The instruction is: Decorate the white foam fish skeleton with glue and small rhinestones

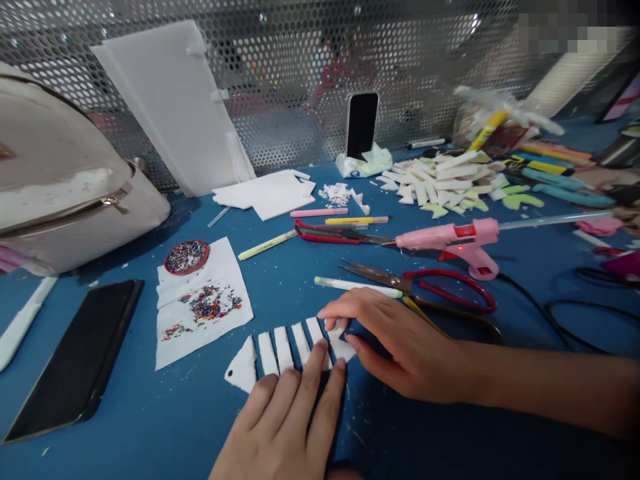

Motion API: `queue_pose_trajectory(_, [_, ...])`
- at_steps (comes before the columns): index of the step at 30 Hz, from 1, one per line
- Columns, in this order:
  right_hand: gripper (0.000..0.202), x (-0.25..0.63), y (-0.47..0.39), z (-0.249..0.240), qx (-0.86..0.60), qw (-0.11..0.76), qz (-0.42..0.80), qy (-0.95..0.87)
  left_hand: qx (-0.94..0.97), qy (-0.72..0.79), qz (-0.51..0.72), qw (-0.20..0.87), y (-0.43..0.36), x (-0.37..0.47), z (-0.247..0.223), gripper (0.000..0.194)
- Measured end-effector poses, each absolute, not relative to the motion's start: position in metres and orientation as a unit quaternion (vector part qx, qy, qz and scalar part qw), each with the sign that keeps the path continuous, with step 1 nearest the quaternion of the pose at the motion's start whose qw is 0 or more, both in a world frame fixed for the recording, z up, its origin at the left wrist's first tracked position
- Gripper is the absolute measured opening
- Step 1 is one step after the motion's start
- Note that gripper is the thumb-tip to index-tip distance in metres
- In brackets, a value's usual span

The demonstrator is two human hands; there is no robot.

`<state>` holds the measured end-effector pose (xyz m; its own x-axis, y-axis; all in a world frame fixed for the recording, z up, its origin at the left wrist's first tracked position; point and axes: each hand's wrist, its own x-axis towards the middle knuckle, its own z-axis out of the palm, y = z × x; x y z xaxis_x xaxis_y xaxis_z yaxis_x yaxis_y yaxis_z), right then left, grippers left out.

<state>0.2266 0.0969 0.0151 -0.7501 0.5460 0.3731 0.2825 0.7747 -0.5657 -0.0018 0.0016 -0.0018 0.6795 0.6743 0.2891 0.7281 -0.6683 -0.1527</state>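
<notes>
White foam pieces lie in a row on the blue table, forming a fish shape. At its left end sits a pointed head piece (243,365) with a black dot for an eye, followed by several upright foam strips (283,349) with gaps between them. My left hand (287,417) rests palm down with fingers stretched out, its fingertips on the rightmost strip and the tail end. My right hand (395,340) curls its index finger and thumb around a small white foam piece (336,328) at the right end of the row. Its lower edge is partly hidden by my fingers.
Scissors (415,283), a utility knife (325,233) and a pink hot glue gun (457,241) lie beyond my hands. Beads (213,303) are spread on white paper at left, near a dark phone (75,360). Foam scraps (445,183) pile up behind.
</notes>
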Motion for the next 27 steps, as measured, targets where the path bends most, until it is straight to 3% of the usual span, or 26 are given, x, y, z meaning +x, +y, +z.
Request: queue_pose_trajectory(27, [0.041, 0.2265, 0.0972, 0.0127, -0.257, 0.285, 0.235, -0.893, -0.910, -0.376, -0.104, 0.139, 0.0036, -0.0020, 0.0012, 0.065])
